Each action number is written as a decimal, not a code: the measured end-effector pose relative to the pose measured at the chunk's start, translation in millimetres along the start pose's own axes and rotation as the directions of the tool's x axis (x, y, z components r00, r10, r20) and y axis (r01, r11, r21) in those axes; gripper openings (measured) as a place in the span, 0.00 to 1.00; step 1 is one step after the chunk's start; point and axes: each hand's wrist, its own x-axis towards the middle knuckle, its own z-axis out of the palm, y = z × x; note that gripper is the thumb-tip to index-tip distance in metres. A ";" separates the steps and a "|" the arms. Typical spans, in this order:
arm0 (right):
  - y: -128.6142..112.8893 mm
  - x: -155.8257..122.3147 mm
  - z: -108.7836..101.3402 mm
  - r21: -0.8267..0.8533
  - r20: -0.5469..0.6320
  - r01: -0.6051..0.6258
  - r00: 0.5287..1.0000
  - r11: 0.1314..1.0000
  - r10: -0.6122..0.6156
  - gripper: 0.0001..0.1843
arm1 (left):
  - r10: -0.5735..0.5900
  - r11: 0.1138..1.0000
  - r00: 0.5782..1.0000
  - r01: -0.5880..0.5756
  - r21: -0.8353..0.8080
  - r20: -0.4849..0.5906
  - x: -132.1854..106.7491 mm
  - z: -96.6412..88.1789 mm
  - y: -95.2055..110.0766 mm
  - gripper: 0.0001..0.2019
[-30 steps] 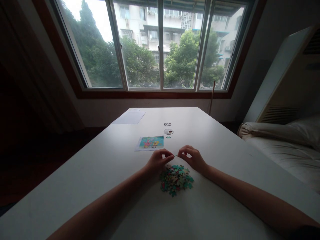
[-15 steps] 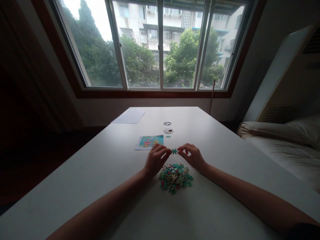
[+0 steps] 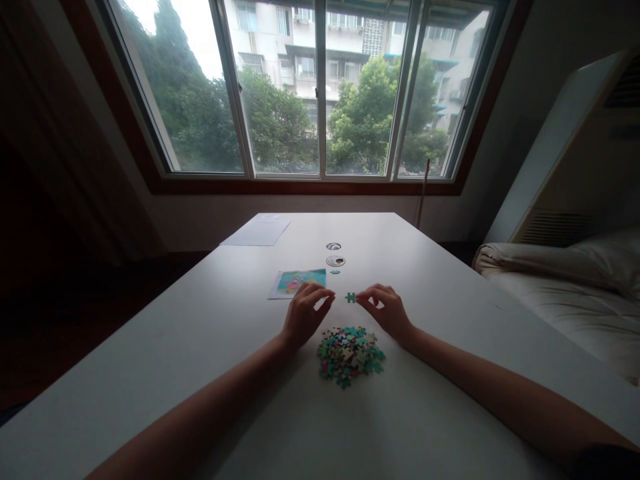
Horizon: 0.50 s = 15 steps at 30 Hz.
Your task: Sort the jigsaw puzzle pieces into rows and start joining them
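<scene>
A green jigsaw puzzle piece is pinched at its right edge by the thumb and fingertips of my right hand. My left hand is just left of that piece, apart from it, with a small gap between thumb and forefinger and nothing between them. Below both hands lies a heap of puzzle pieces, mostly green and teal with some tan and pink. Partly behind my left hand is a colourful picture sheet with cartoon figures. Another teal piece lies flat beyond the hands.
Two round discs with dark markings lie farther back on the white table. White paper rests at the far left corner. A pale sofa stands to the right, and a window is beyond the table.
My left hand has let go of the puzzle piece and moved slightly left. The piece stays in my right hand, a little higher.
</scene>
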 end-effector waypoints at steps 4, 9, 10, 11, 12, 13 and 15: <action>3.4 4.2 4.7 0.095 0.083 -0.109 0.991 0.990 0.101 0.09 | -0.026 0.995 0.997 0.020 0.096 0.067 1.6 -4.7 -12.8 0.06; 15.1 17.2 20.8 0.070 0.286 -0.223 0.938 0.972 0.195 0.08 | -0.015 0.987 0.992 -0.005 0.164 0.123 1.1 -9.2 -24.0 0.08; 17.3 20.2 24.4 0.052 0.311 -0.227 0.929 0.973 0.200 0.08 | -0.008 0.985 0.989 -0.018 0.174 0.146 0.6 -9.4 -25.1 0.08; 19.2 23.1 27.7 0.035 0.332 -0.224 0.922 0.974 0.200 0.08 | 0.001 0.983 0.985 -0.033 0.179 0.174 0.1 -9.3 -25.8 0.08; 20.9 25.8 30.5 0.017 0.348 -0.218 0.916 0.976 0.198 0.09 | 0.010 0.983 0.979 -0.048 0.180 0.206 -0.5 -8.9 -26.3 0.09; 22.2 28.3 32.9 0.000 0.363 -0.210 0.911 0.978 0.195 0.09 | 0.020 0.982 0.971 -0.063 0.175 0.240 -1.0 -8.3 -26.7 0.09; 24.0 32.6 35.9 -0.030 0.382 -0.200 0.903 0.979 0.196 0.10 | 0.032 0.983 0.951 -0.086 0.163 0.306 -2.0 -6.8 -26.9 0.10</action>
